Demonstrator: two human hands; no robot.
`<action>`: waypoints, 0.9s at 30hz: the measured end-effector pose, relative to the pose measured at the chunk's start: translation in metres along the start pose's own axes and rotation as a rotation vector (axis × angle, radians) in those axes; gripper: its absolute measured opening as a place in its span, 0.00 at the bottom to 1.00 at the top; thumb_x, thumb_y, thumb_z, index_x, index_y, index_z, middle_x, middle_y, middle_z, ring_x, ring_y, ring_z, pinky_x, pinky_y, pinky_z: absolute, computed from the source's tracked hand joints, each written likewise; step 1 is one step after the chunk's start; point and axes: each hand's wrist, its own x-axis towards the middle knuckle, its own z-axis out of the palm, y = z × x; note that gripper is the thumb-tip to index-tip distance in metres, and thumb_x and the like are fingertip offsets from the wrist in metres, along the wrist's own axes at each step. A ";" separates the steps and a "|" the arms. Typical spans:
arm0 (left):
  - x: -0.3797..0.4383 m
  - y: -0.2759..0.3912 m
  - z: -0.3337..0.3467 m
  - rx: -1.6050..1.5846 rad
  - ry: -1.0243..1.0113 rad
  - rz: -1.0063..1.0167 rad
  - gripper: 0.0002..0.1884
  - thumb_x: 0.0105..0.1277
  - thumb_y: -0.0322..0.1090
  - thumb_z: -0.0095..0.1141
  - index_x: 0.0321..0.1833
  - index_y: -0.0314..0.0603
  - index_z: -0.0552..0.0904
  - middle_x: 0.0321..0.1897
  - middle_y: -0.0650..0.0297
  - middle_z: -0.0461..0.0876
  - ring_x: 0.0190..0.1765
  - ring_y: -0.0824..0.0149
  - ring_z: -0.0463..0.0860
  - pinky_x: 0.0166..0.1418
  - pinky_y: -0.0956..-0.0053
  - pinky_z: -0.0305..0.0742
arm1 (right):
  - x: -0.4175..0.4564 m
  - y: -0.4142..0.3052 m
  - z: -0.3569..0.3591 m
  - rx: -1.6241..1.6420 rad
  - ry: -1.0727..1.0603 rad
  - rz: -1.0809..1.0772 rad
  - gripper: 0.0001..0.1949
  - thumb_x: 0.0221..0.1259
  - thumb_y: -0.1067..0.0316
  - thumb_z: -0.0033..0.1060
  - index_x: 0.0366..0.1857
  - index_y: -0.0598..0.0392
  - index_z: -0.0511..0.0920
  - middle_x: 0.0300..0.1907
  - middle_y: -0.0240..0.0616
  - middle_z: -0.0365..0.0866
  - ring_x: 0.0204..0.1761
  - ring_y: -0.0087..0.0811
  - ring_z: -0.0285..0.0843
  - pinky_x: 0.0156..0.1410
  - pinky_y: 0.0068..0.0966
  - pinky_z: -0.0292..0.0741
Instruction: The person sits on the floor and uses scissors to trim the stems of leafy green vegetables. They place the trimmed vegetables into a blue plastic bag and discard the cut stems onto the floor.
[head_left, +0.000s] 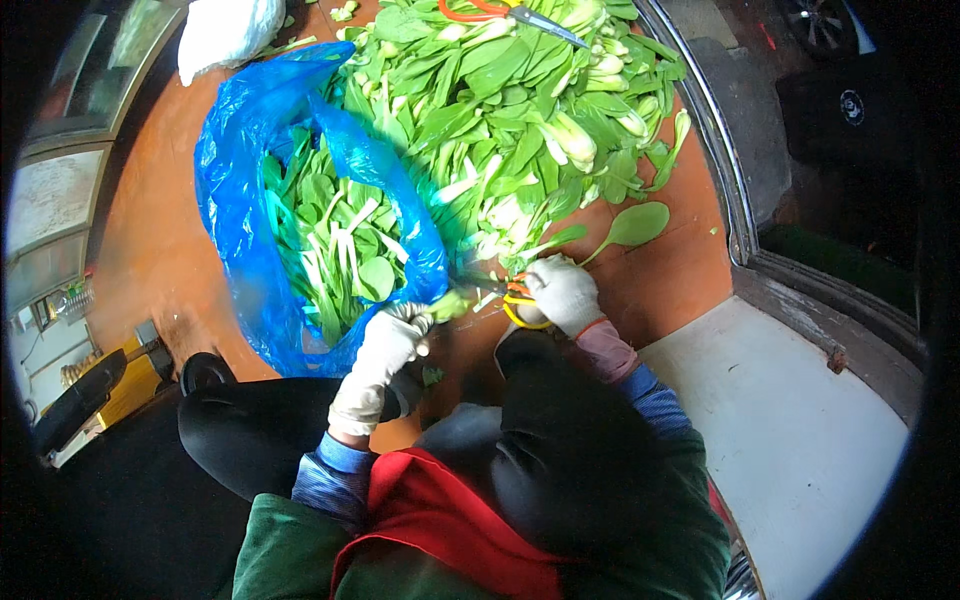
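My left hand (386, 341), in a white glove, grips a small green bok choy stalk (451, 306) beside the near rim of a blue plastic bag (236, 202). Inside that bag lie loose leaves and cut pale stems (341, 240). Scissors (521, 310) with orange and yellow handles are in my gloved right hand (568, 294). Their blades point left towards the stalk and are blurred, so how far they are spread is unclear. Just beyond both hands spreads a large heap of bok choy (480, 112).
A second pair of scissors (544, 24) rests on top of the heap. One loose leaf (637, 223) lies on the orange-brown tiled floor (667, 277). At the far left stands a white plastic bag (229, 34). A metal door track (712, 127) and white slab (787, 397) border the right side.
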 end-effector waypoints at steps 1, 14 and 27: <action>-0.001 0.000 0.001 0.130 0.018 -0.079 0.10 0.69 0.37 0.53 0.44 0.38 0.81 0.18 0.67 0.79 0.15 0.79 0.72 0.19 0.86 0.64 | 0.004 0.004 0.002 0.057 0.126 0.073 0.13 0.60 0.54 0.49 0.40 0.48 0.79 0.37 0.44 0.79 0.37 0.44 0.80 0.43 0.41 0.75; -0.004 -0.010 0.019 -0.670 -0.224 0.016 0.13 0.64 0.31 0.55 0.48 0.32 0.77 0.21 0.68 0.74 0.19 0.75 0.72 0.21 0.83 0.66 | 0.073 0.004 0.012 1.173 0.190 0.576 0.12 0.56 0.61 0.60 0.40 0.55 0.79 0.27 0.34 0.80 0.24 0.24 0.76 0.25 0.21 0.72; 0.007 0.023 0.046 -0.708 -0.273 -0.139 0.20 0.70 0.49 0.47 0.34 0.37 0.80 0.22 0.61 0.79 0.20 0.67 0.77 0.24 0.77 0.73 | -0.028 -0.035 -0.034 1.318 0.031 0.183 0.08 0.60 0.73 0.56 0.42 0.61 0.79 0.29 0.27 0.76 0.25 0.15 0.68 0.29 0.15 0.67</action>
